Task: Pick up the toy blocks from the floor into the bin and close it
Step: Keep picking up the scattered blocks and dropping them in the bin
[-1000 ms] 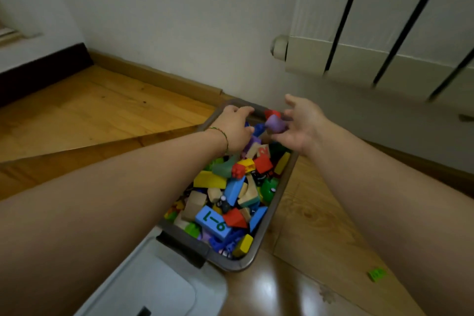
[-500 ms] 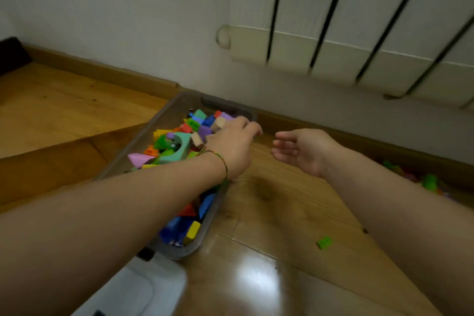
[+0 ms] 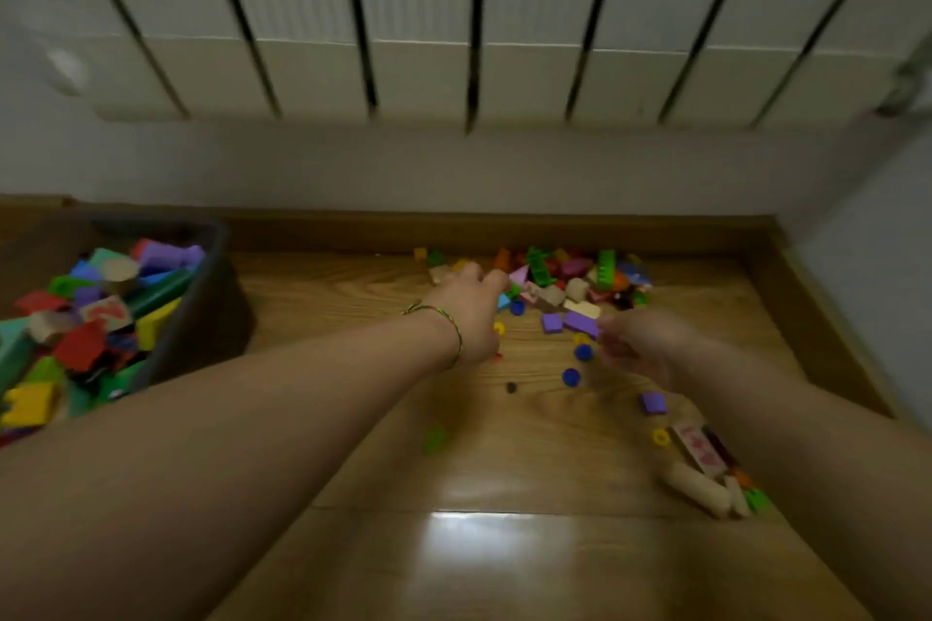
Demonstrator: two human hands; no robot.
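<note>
wood floor [image 3: 504, 469] w/ blocks [image 3: 570, 277] under radiator [image 3: 428, 15]; left hand [image 3: 471, 313] & right hand [image 3: 638, 345] blurred, grip unclear.

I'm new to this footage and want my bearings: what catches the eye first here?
A bright pile of blocks lies on the wooden floor below the white radiator. Both hands are stretched out to it, the left hand at its left edge and the right hand beside a purple block. At far left stands a grey bin, heaped with more blocks.
</note>
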